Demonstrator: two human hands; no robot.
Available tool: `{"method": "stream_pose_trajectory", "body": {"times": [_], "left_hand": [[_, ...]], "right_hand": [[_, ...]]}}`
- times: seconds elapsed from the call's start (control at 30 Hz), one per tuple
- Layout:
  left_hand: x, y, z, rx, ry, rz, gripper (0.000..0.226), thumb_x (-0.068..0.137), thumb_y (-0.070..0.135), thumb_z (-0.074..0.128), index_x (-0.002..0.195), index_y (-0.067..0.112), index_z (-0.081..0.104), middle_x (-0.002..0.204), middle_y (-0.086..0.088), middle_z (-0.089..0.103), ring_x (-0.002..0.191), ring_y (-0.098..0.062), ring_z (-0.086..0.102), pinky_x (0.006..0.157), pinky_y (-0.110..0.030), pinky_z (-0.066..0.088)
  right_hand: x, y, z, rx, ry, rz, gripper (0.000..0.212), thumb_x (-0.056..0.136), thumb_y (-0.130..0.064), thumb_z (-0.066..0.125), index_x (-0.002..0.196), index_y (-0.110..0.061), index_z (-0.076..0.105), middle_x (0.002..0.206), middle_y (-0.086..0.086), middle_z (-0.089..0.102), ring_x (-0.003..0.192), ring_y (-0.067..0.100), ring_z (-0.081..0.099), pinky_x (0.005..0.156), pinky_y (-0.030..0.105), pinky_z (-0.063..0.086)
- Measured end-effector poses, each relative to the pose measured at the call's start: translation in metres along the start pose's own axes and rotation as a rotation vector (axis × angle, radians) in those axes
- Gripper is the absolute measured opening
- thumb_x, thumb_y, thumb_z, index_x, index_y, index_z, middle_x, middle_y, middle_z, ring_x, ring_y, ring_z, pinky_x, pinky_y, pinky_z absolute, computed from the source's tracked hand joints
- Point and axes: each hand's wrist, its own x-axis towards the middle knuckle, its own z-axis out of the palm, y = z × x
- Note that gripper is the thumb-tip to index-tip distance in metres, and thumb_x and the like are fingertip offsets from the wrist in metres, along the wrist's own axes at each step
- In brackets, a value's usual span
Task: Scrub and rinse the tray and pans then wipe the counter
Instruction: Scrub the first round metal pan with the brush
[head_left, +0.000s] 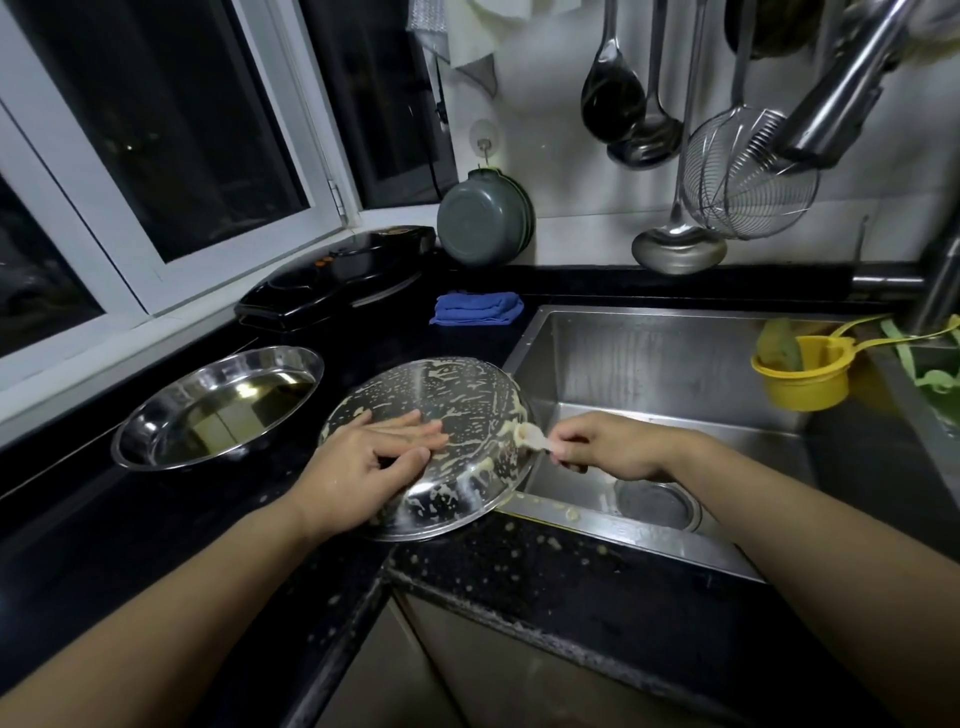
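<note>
Head: pan (457, 395) under left fingers (415, 428)

A round steel pan (447, 431) lies upside down and tilted at the sink's (675, 358) left rim, its right edge jutting over the basin, its near edge on the black tabletop (597, 587). Pale batter streaks and blobs smear its upturned bottom and side wall. A second steel pan (218, 405) sits upright on the tabletop, left of the sink and just beyond the first, shiny, with a shallow layer of liquid inside. Pale specks dot the tabletop along the sink's near rim.
</note>
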Motion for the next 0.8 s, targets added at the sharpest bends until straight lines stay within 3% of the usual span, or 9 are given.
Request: {"method": "stream_pose_trajectory", "body": {"times": [0.13, 0.23, 0.33, 0.43, 0.5, 0.6, 0.63, 0.73, 0.8], "left_hand": [[0.003, 0.015, -0.003, 0.049, 0.008, -0.03, 0.023, 0.098, 0.05, 0.054, 0.113, 0.053, 0.07, 0.125, 0.04, 0.059, 0.132, 0.017, 0.043, 0.124, -0.043, 0.028], [0.003, 0.036, 0.005, 0.184, 0.134, -0.133, 0.023, 0.1, 0.04, 0.056, 0.11, 0.045, 0.076, 0.115, 0.03, 0.07, 0.123, 0.009, 0.057, 0.111, -0.032, 0.046], [0.001, 0.053, 0.02, 0.298, 0.301, -0.186, 0.022, 0.099, 0.04, 0.058, 0.107, 0.042, 0.079, 0.103, 0.015, 0.078, 0.096, -0.015, 0.073, 0.089, -0.033, 0.054], [0.0, 0.055, 0.029, 0.291, 0.395, -0.149, 0.018, 0.097, 0.034, 0.063, 0.104, 0.038, 0.08, 0.082, 0.008, 0.079, 0.074, -0.021, 0.072, 0.075, -0.033, 0.056], [-0.001, 0.051, 0.033, 0.285, 0.422, -0.128, 0.018, 0.097, 0.032, 0.065, 0.105, 0.036, 0.08, 0.081, 0.007, 0.079, 0.073, -0.025, 0.071, 0.083, -0.036, 0.057], [-0.001, 0.045, 0.036, 0.262, 0.452, -0.099, 0.017, 0.095, 0.028, 0.067, 0.105, 0.032, 0.081, 0.09, 0.004, 0.08, 0.074, -0.026, 0.073, 0.107, -0.039, 0.046], [0.0, 0.043, 0.037, 0.255, 0.464, -0.082, 0.016, 0.095, 0.026, 0.069, 0.105, 0.03, 0.082, 0.09, 0.003, 0.08, 0.074, -0.024, 0.074, 0.111, -0.04, 0.044], [0.001, 0.04, 0.039, 0.224, 0.47, -0.056, 0.014, 0.093, 0.023, 0.074, 0.103, 0.027, 0.082, 0.091, 0.004, 0.08, 0.071, -0.019, 0.074, 0.113, -0.045, 0.045], [0.002, 0.038, 0.039, 0.205, 0.459, -0.044, 0.014, 0.093, 0.024, 0.074, 0.103, 0.028, 0.082, 0.094, 0.006, 0.079, 0.069, -0.015, 0.074, 0.112, -0.043, 0.045]], "right_hand": [[-0.003, 0.003, -0.002, 0.064, 0.091, 0.052, 0.023, 0.107, -0.022, 0.047, 0.089, -0.015, 0.061, 0.077, -0.002, 0.055, 0.072, 0.011, 0.048, 0.074, 0.026, 0.04], [-0.003, 0.002, 0.007, 0.075, -0.034, 0.048, 0.023, 0.107, -0.023, 0.048, 0.089, -0.018, 0.062, 0.08, -0.004, 0.062, 0.077, 0.009, 0.055, 0.076, 0.021, 0.044], [-0.003, -0.004, 0.015, 0.076, -0.158, 0.037, 0.022, 0.106, -0.026, 0.05, 0.092, -0.02, 0.067, 0.082, -0.01, 0.066, 0.079, 0.004, 0.057, 0.078, 0.02, 0.044], [0.0, 0.002, 0.008, 0.217, 0.009, 0.114, 0.025, 0.108, -0.022, 0.045, 0.09, -0.015, 0.062, 0.084, 0.0, 0.065, 0.076, 0.009, 0.06, 0.075, 0.024, 0.048], [0.0, 0.004, 0.008, 0.254, -0.019, 0.146, 0.026, 0.108, -0.023, 0.043, 0.09, -0.016, 0.061, 0.084, 0.002, 0.064, 0.076, 0.011, 0.059, 0.073, 0.026, 0.049], [0.001, 0.004, 0.02, 0.226, -0.209, 0.13, 0.026, 0.107, -0.031, 0.047, 0.089, -0.023, 0.064, 0.08, -0.005, 0.06, 0.068, 0.005, 0.05, 0.066, 0.022, 0.043], [0.001, 0.004, 0.021, 0.231, -0.204, 0.133, 0.026, 0.107, -0.03, 0.046, 0.089, -0.023, 0.063, 0.08, -0.006, 0.06, 0.069, 0.005, 0.05, 0.066, 0.021, 0.043], [0.005, 0.007, 0.01, 0.293, 0.016, 0.175, 0.026, 0.109, -0.022, 0.04, 0.091, -0.014, 0.057, 0.081, 0.002, 0.06, 0.073, 0.011, 0.057, 0.069, 0.023, 0.048], [0.004, 0.007, 0.005, 0.314, -0.013, 0.184, 0.025, 0.109, -0.021, 0.039, 0.092, -0.012, 0.055, 0.081, 0.004, 0.058, 0.074, 0.013, 0.058, 0.069, 0.023, 0.05]]}}
